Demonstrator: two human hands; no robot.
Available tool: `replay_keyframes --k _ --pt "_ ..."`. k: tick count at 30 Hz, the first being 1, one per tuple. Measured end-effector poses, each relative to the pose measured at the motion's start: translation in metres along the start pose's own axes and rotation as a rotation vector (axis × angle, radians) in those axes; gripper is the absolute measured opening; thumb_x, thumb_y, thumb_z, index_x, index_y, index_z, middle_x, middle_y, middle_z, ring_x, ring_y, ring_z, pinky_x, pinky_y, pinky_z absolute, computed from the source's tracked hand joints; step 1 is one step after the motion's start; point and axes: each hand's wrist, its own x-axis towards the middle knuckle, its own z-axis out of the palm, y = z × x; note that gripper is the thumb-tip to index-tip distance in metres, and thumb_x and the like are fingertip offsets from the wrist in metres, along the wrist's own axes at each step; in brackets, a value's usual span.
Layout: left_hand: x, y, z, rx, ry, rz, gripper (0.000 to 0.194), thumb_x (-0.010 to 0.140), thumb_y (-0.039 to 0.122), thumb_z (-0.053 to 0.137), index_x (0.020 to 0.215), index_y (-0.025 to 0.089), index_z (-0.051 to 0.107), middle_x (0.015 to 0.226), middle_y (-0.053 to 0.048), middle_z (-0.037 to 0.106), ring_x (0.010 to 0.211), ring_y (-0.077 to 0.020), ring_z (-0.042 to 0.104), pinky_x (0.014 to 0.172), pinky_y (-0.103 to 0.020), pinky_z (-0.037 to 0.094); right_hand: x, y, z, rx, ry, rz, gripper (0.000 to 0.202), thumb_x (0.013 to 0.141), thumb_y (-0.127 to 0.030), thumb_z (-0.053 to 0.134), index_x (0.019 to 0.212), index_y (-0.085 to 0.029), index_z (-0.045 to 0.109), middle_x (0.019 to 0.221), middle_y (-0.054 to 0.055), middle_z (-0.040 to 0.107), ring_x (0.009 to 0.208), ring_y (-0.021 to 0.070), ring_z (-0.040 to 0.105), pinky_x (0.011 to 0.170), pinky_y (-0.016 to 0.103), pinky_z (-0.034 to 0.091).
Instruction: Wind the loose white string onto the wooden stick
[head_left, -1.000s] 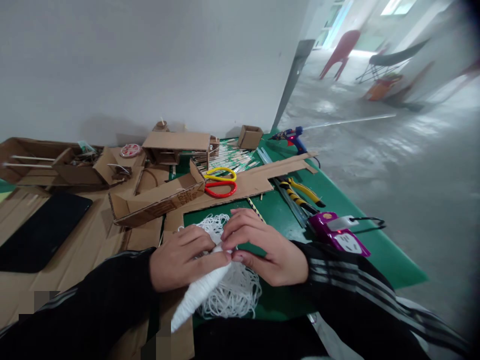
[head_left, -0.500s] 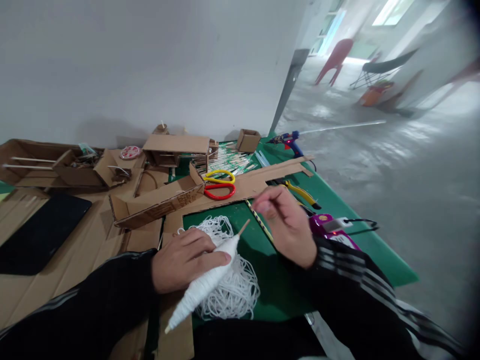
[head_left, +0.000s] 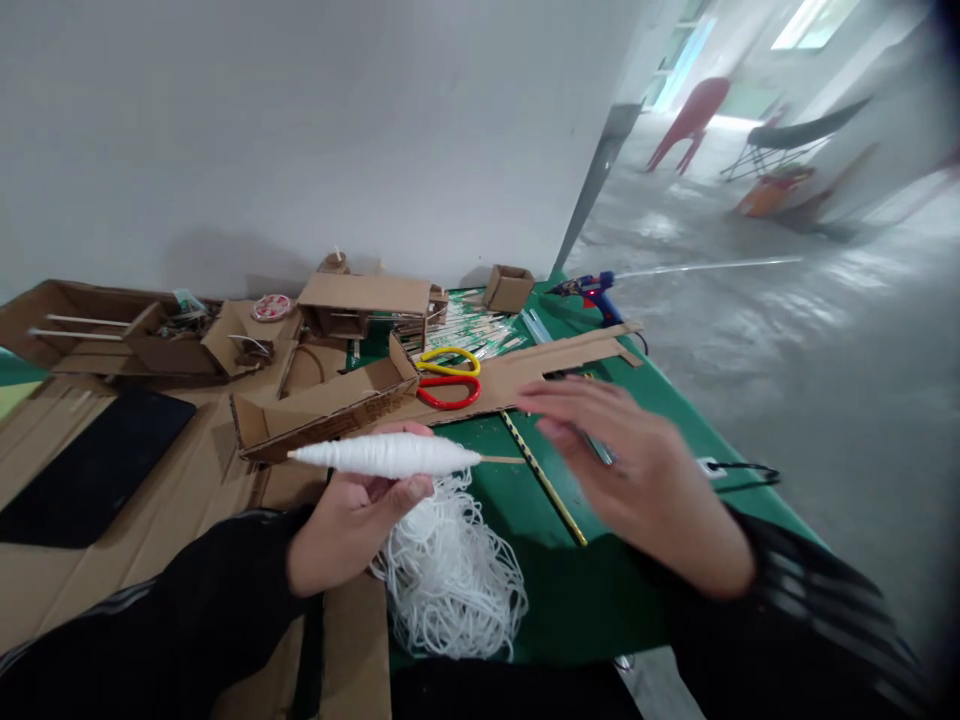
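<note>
My left hand (head_left: 352,525) grips a spindle of white string (head_left: 390,455), wound thick in the middle around a thin wooden stick (head_left: 502,460). The spindle lies nearly level, its stick end pointing right. Below it, a loose heap of white string (head_left: 457,580) rests on the green table (head_left: 585,600). My right hand (head_left: 630,460) is raised over the table to the right of the spindle, slightly blurred, fingers stretched out and the thumb apart, nothing visible in it. A yellow patterned rod (head_left: 544,480) lies between the two hands.
Behind the hands are scissors (head_left: 450,392) with red and yellow handles, cardboard boxes (head_left: 322,405), thin sticks (head_left: 472,325) and a blue glue gun (head_left: 596,290). A black tablet (head_left: 97,465) lies on cardboard at left. Chairs (head_left: 690,120) stand beyond the table.
My left hand has turned the spindle from slanting to nearly level and raised it off the string heap. My right hand has moved right and its fingers have spread.
</note>
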Motion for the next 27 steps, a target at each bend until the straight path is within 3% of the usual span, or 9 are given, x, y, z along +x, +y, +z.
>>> replay_keyframes --k 2,4,7,12,16,21,27 --pt "0.001 0.002 -0.001 -0.054 0.011 -0.05 0.028 0.084 0.027 0.064 0.109 0.019 0.054 0.1 -0.003 0.061 0.079 -0.0123 0.06 0.071 -0.022 0.051 0.003 -0.017 0.014 0.001 -0.196 -0.05 0.03 0.088 -0.02 0.056 0.118 -0.02 0.055 0.115 0.007 0.066 0.106 0.0246 0.059 0.097 0.046 0.041" --pt "0.001 0.003 -0.003 -0.1 0.005 -0.074 0.031 0.084 0.028 0.064 0.111 0.02 0.052 0.091 -0.001 0.063 0.075 -0.0111 0.06 0.07 -0.021 0.05 0.003 -0.025 0.026 0.029 -0.261 -0.036 0.015 0.088 -0.018 0.055 0.102 -0.017 0.058 0.096 0.006 0.069 0.09 0.0223 0.062 0.084 0.04 0.046" --pt "0.001 0.001 -0.005 -0.164 -0.011 -0.089 0.036 0.085 0.027 0.065 0.117 0.021 0.049 0.077 0.002 0.064 0.072 -0.0102 0.059 0.069 -0.02 0.048 -0.002 -0.022 0.038 0.076 -0.187 -0.036 0.011 0.092 -0.016 0.047 0.09 -0.018 0.058 0.082 0.003 0.068 0.075 0.0185 0.061 0.072 0.034 0.046" --pt "0.001 -0.004 -0.005 -0.229 -0.002 -0.074 0.038 0.086 0.027 0.063 0.12 0.019 0.05 0.071 0.002 0.062 0.069 -0.0096 0.057 0.068 -0.021 0.047 -0.011 -0.013 0.047 0.178 -0.021 0.076 0.013 0.092 -0.02 0.052 0.104 -0.019 0.051 0.092 0.004 0.066 0.083 0.0152 0.063 0.073 0.026 0.047" --pt "0.001 -0.007 -0.005 -0.237 -0.001 -0.086 0.045 0.086 0.029 0.064 0.127 0.019 0.048 0.073 0.002 0.062 0.07 -0.0098 0.056 0.067 -0.021 0.046 -0.013 -0.01 0.051 0.168 -0.021 0.073 0.002 0.091 -0.017 0.051 0.091 -0.019 0.051 0.081 0.001 0.061 0.074 0.0133 0.06 0.066 0.023 0.045" --pt "0.0 -0.011 -0.007 -0.254 0.006 -0.093 0.053 0.086 0.032 0.064 0.134 0.019 0.044 0.073 0.001 0.061 0.069 -0.0099 0.055 0.066 -0.021 0.045 -0.014 -0.007 0.054 0.165 0.063 0.023 0.004 0.09 -0.015 0.053 0.091 -0.019 0.055 0.081 0.001 0.063 0.074 0.0132 0.059 0.068 0.024 0.043" --pt "0.002 -0.012 -0.008 -0.247 0.044 -0.082 0.056 0.086 0.031 0.064 0.135 0.019 0.042 0.074 0.001 0.062 0.07 -0.0105 0.055 0.069 -0.022 0.045 -0.014 -0.004 0.055 0.113 0.051 0.007 0.008 0.093 -0.017 0.049 0.087 -0.017 0.056 0.076 0.003 0.062 0.069 0.0139 0.057 0.065 0.024 0.041"
